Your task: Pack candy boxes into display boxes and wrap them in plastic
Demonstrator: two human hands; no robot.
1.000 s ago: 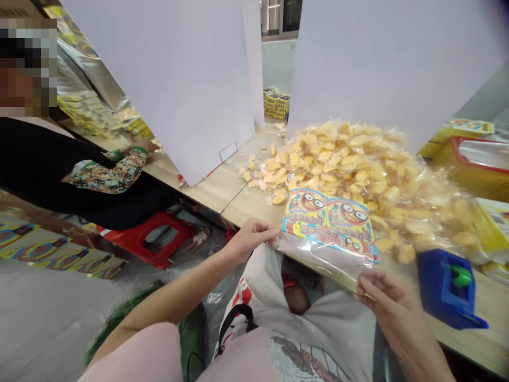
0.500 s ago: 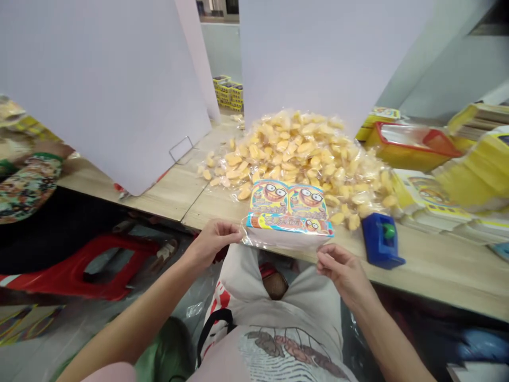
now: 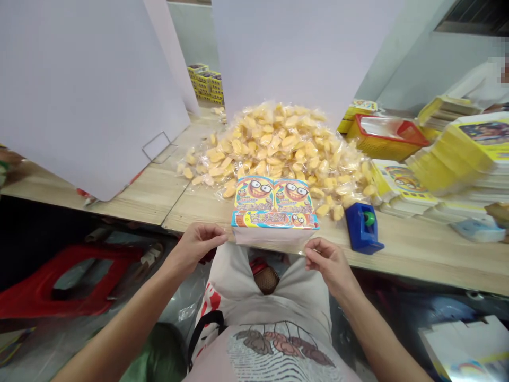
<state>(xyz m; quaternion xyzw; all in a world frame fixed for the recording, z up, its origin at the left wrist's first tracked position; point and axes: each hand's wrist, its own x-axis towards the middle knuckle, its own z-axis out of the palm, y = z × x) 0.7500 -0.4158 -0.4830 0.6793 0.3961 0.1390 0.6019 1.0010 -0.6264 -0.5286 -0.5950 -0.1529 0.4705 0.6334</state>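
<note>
A candy display box (image 3: 274, 204) with two smiling cartoon faces in glasses lies at the table's front edge, inside a thin clear plastic bag that is hard to see. My left hand (image 3: 204, 241) pinches the bag at the box's near left corner, thumb against fingers. At the near right corner my right hand (image 3: 326, 261) is closed in a similar pinch on the bag's edge. Neither hand covers the printed top. Right behind the box rises a heap of yellow candies in clear wrappers (image 3: 278, 143).
To the right stands a blue tape dispenser (image 3: 363, 228). Beyond it are yellow printed cartons (image 3: 461, 159) in stacks and a red and yellow basket (image 3: 385, 138). White boards (image 3: 99, 79) stand upright at the back and left. A red stool (image 3: 59, 281) is below left.
The view has turned and shifted, so the table contents sit further left. Both hands keep their pinches at the box's near corners. The co-worker's patterned sleeve has left the view.
</note>
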